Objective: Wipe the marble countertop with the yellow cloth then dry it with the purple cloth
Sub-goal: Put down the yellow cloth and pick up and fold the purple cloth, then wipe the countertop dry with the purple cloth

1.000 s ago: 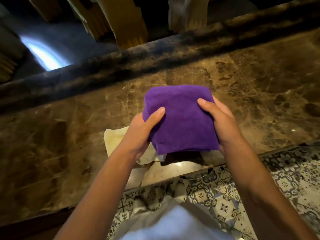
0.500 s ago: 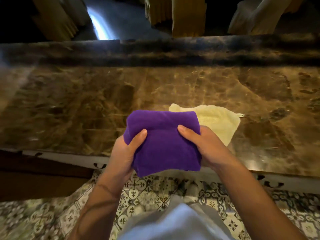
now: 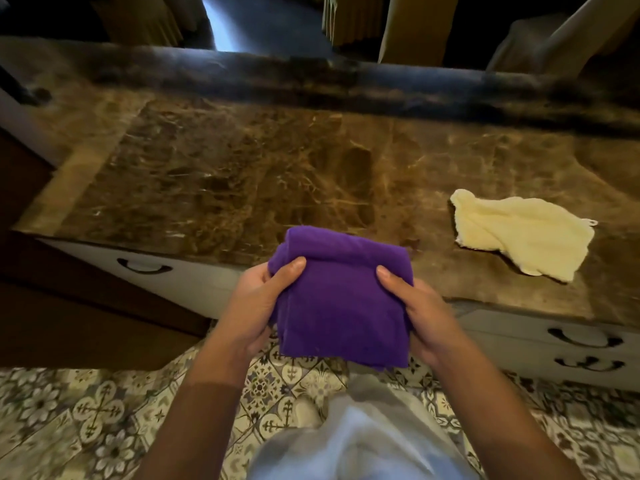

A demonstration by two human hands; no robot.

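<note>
Gripping folded purple cloth (image 3: 341, 299) with left hand (image 3: 254, 306) and right hand (image 3: 420, 311), fingers hiding beneath; yellow cloth (image 3: 523, 233) lying apart on marble countertop (image 3: 242, 168).

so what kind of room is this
Probably a home kitchen or dining area: a brown marble countertop over white drawers with dark handles, patterned floor tiles, and what look like chairs beyond.
</note>
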